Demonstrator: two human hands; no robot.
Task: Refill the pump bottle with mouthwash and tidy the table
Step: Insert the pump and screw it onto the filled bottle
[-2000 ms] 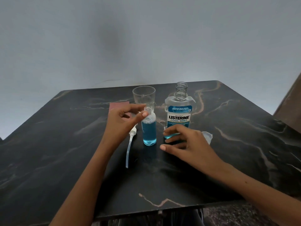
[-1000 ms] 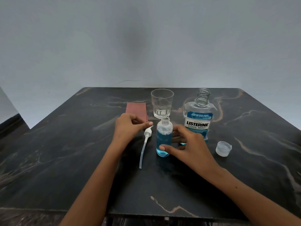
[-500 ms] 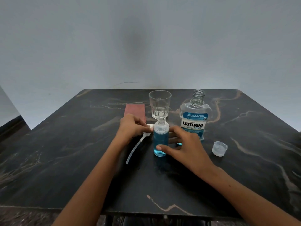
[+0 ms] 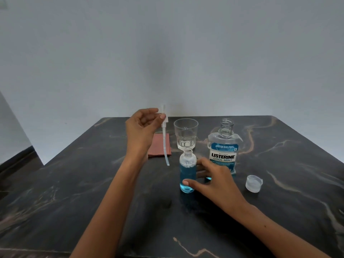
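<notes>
A small clear pump bottle, mostly full of blue mouthwash and without its top, stands upright on the dark marble table. My right hand wraps around it from the right. My left hand holds the white pump head raised above the table, its long tube hanging down to the left of the bottle's neck. An open Listerine bottle, nearly empty, stands just behind my right hand. Its clear cap lies to the right.
An empty drinking glass stands behind the pump bottle. A folded reddish cloth lies flat to its left, partly behind my left hand. A grey wall rises right behind the table's far edge.
My left hand picked the pump head off the table and lifted it upright above the cloth. My right hand closed around the small bottle and stays there.
</notes>
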